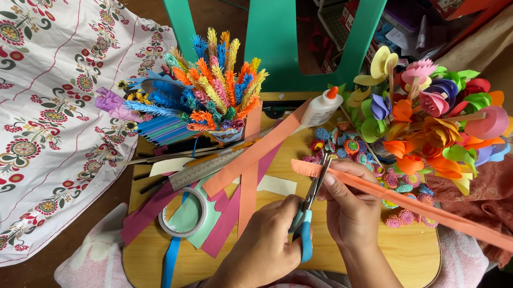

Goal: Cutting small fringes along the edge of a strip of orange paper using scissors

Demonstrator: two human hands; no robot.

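On the wooden worktop (406, 259) you have a tape roll (183, 212), a metal ruler (205, 169) and a glue bottle (321, 106). Behind them stand a bunch of fringed paper stems (215, 86) and a paper-flower bouquet (435, 121). A floral cloth (34, 102) lies left, and what may be a green chair frame (277, 36) rises above.

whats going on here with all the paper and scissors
A person is cutting paper on a wooden board. The left hand works blue-handled scissors, with the blades snipping a fringe into the end of a folded orange strip. The right hand holds that strip steady. Around them lie loose paper strips, a tape roll, a glue bottle and finished paper flowers.
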